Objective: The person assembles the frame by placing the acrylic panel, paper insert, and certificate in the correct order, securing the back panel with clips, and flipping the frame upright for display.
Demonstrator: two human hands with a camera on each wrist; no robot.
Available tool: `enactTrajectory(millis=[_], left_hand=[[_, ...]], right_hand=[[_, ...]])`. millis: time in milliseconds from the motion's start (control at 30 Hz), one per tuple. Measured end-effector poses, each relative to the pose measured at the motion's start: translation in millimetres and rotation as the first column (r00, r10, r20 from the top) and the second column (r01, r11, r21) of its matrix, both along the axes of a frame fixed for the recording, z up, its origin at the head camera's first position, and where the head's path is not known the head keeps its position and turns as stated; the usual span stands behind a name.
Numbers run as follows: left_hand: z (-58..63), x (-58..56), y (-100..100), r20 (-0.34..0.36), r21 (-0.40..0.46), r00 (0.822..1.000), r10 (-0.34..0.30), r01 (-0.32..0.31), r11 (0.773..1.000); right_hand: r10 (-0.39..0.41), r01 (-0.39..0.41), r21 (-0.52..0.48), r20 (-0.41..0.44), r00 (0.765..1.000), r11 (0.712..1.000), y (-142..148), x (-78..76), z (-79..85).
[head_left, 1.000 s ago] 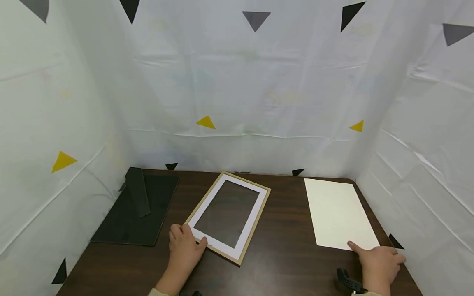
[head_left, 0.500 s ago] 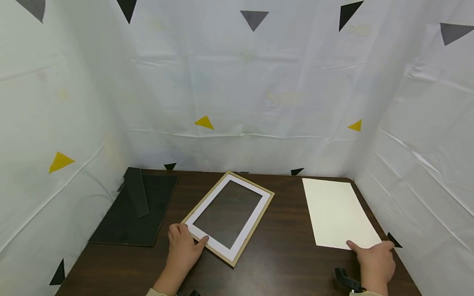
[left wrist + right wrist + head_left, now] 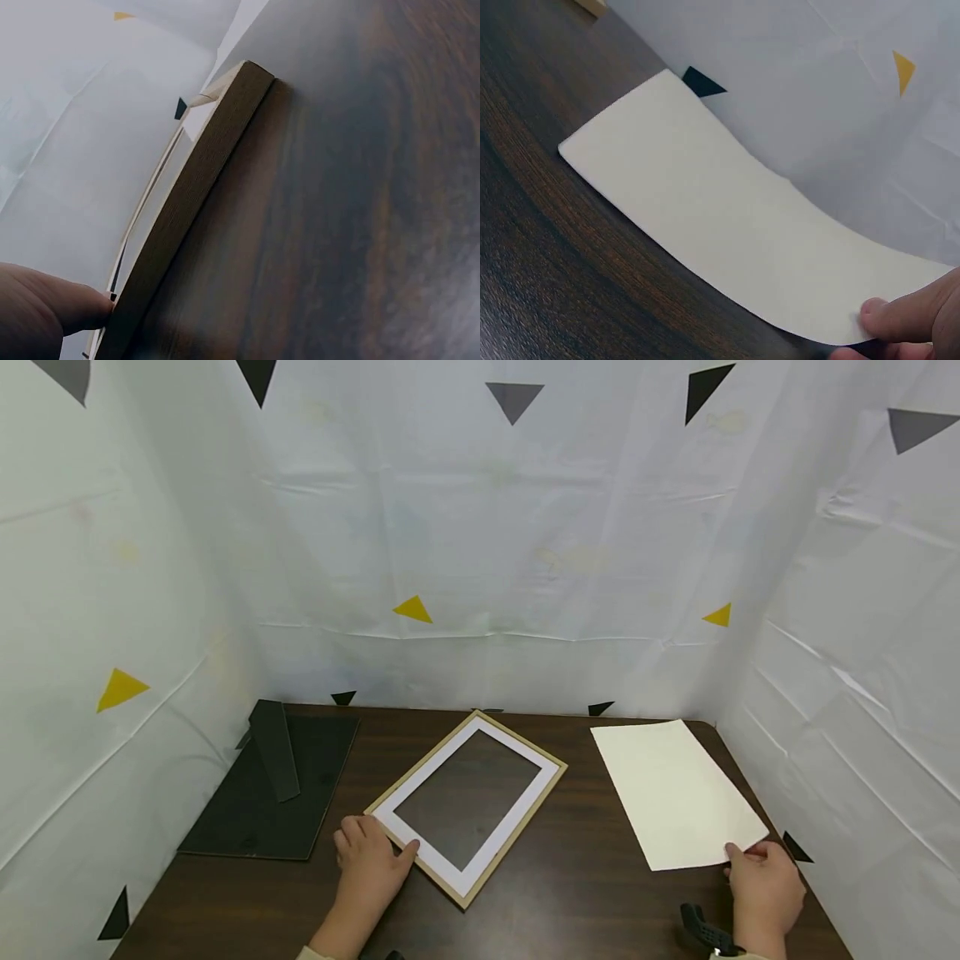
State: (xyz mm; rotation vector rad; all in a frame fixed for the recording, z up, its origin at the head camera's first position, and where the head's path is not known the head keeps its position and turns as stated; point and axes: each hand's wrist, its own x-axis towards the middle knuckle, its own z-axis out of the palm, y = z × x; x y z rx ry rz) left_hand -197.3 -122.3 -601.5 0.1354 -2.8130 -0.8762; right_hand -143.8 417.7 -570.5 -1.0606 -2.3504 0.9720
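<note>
In the head view a picture frame [image 3: 517,822] with a light wooden rim and a white mat lies slanted in the middle of the table. My left hand [image 3: 367,864] holds its near left corner, thumb on the near edge and fingers at the left side. The thumb [image 3: 79,304] presses the wooden side in the left wrist view. To the right lies a cream sheet of paper [image 3: 675,793]. My right hand [image 3: 765,885] pinches its near right corner between thumb and fingers, and in the right wrist view the sheet [image 3: 705,210] bends upward toward that hand.
A black backing board [image 3: 225,818] with its stand [image 3: 273,752] on top lies at the left of the dark wooden table [image 3: 570,893]. White sheeting [image 3: 480,543] with triangle marks surrounds the table at the back and both sides.
The picture frame has turned clockwise under my left hand. My right hand has taken the paper's corner between thumb and fingers, and the sheet's far end has swung left.
</note>
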Motion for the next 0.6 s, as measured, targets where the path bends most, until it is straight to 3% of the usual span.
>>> enactTrajectory(millis=[200,400,500,600], left_hand=[[2.1,1.6,3,0.041,-0.074,0.999,0.025,-0.022,0.997],[0.9,4.7,7,0.091,-0.08,0.996,0.006,0.002,0.997],[2.4,5.3,8,0.098,-0.063,0.995,0.003,0.004,0.998],[3.9,4.2,7,0.078,-0.032,0.997,-0.002,0.005,0.999]], right_hand=[[0.008,-0.024,-0.168,-0.097,0.995,0.986,-5,-8.2,-2.3],[0.027,-0.055,-0.223,-0.13,0.991,0.973,-13,-12.2,-1.2],[0.033,-0.09,-0.322,-0.18,0.983,0.942,-16,-14.7,0.3],[0.023,-0.121,-0.433,-0.225,0.974,0.893,-17,-17.2,2.6]])
